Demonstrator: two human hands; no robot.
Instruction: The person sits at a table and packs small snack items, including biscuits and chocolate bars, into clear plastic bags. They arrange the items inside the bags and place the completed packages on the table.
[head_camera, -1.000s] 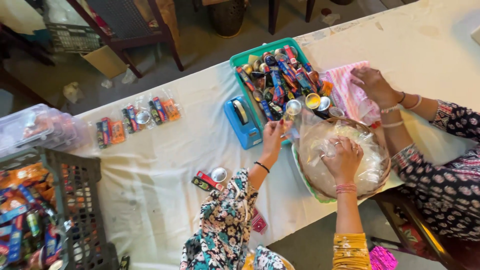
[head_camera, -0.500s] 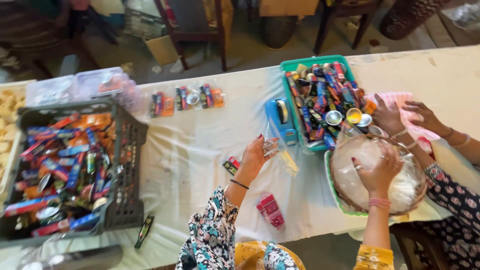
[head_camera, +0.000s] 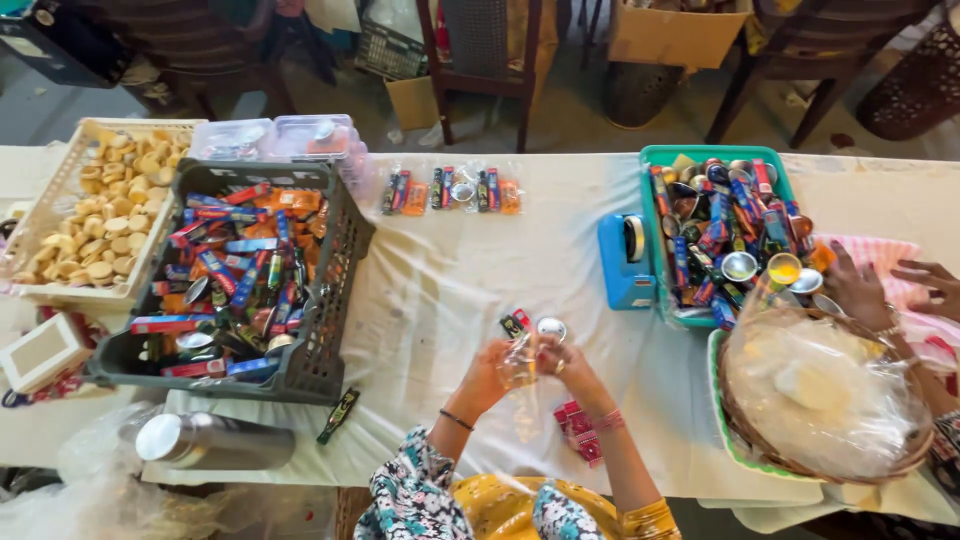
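Both of the person's hands are meeting low over the white tablecloth (head_camera: 450, 290): the left hand (head_camera: 487, 378) and the right hand (head_camera: 566, 368) are each pinching the clear plastic pouch (head_camera: 520, 362) held between them, fingers closed on its edges. What is sitting inside the pouch is too blurred to tell. Just above it a small round tin (head_camera: 551, 327) and a few small sticks (head_camera: 515, 322) are lying on the cloth; red packets (head_camera: 580, 430) are lying near the right wrist. Farther left a dark crate of packets (head_camera: 240, 285) is standing, and right, a teal tray (head_camera: 725, 225) beside a blue tape dispenser (head_camera: 625, 262).
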